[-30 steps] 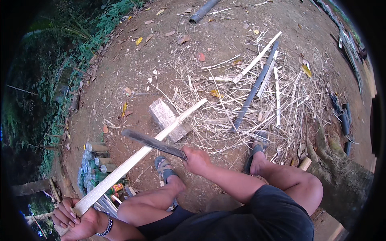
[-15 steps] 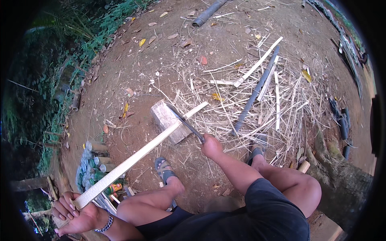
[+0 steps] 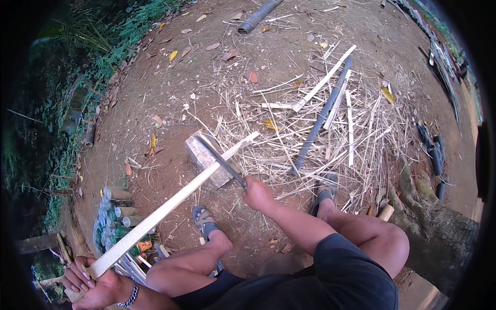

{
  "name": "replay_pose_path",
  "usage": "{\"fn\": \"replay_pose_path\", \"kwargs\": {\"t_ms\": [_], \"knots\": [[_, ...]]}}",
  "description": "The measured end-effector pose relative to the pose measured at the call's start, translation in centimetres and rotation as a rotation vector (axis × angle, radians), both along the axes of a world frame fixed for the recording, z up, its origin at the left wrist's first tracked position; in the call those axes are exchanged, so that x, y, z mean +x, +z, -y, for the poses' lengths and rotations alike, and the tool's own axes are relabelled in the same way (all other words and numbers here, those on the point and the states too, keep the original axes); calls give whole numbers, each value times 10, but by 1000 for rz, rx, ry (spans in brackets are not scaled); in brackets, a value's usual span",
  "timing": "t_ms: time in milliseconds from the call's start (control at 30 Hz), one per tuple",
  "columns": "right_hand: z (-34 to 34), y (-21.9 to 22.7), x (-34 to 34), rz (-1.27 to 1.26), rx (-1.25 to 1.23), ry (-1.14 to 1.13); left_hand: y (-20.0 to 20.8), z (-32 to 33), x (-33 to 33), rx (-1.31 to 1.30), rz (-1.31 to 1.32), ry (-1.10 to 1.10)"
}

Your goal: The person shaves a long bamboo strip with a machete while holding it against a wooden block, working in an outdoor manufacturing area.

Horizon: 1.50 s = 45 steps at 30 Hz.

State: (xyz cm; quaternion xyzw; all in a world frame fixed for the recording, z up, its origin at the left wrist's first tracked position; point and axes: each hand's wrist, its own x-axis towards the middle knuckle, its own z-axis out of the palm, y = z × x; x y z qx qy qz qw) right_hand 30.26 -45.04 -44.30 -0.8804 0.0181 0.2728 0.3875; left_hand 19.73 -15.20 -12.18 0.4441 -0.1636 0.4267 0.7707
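My left hand [image 3: 92, 285], at the lower left with a chain bracelet on its wrist, is closed around the near end of a long pale strip of split bamboo or wood [image 3: 160, 214]. The strip slants up and away, and its far part lies over a wooden block [image 3: 201, 155] on the ground. In my right hand [image 3: 258, 194] is the handle of a long dark-bladed knife [image 3: 223, 163]. Its blade crosses the strip above the block; whether it is cutting in cannot be seen.
Shavings [image 3: 279, 139] cover the ground beyond the block, with a dark pole [image 3: 323, 116] and pale slats [image 3: 325, 80] among them. Bottles [image 3: 111, 219] are stacked at the left. A tree root [image 3: 429, 222] lies right of my knee. A dark pipe-like length [image 3: 261, 15] is at the far edge.
The knife has shifted slightly left over the block, with my right hand moving along. My left hand keeps its hold on the strip. The whole view has shifted a little.
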Motion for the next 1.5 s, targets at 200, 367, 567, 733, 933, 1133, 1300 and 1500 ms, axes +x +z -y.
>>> {"fn": "replay_pose_path", "kwargs": {"t_ms": [200,367,567,733,933,1133,1300,1500], "knots": [[57,-113,25,-9,-111,-331,-2,-19,12,79,-21,30],[20,-75,22,52,-84,-150,-5,-39,4,111,-42,74],[58,-143,46,-111,-130,-353,-1,-62,9,168,-175,254],[34,-88,49,-22,-187,-130,-5,-79,4,74,-150,188],[75,-156,76,-177,-269,-234,-13,-119,9,225,-157,140],[79,-157,82,-213,-194,-273,-11,-79,25,5,-413,821],[56,-122,73,-103,-223,-152,-6,-18,46,-56,-460,1035],[100,-152,82,-188,-361,-172,-12,-52,27,-102,-414,851]]}}
